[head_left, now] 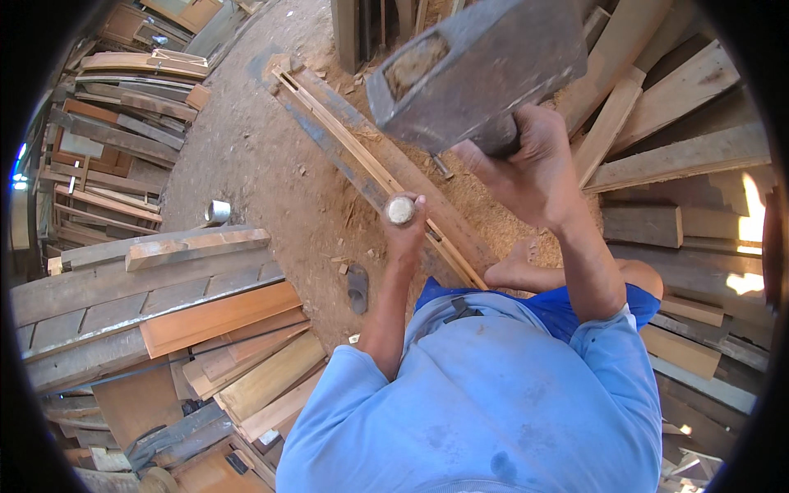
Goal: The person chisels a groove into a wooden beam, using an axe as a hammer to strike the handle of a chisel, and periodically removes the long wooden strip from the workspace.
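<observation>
My right hand [538, 177] is wrapped round the short handle of a hammer [485, 78], raised high. Its head is big, blocky and dark grey, with the wooden end of the handle showing in the eye. Lower and to the left, my left hand [403, 240] grips what looks like a chisel; only its round, pale handle end [400, 210] shows, the blade being hidden below the fist. Under that hand runs a long, narrow strip of wood [345, 141] with slots cut in it, lying along a wider, worn plank [436, 197].
Shavings [534, 246] cover the ground right of the plank, near my bare foot [516, 267]. A small metal tool [442, 168] lies beside the plank. Boards [222, 320] are stacked at the left, more timber [674, 164] at the right. A sandal [357, 287] and white tin [218, 212] are left.
</observation>
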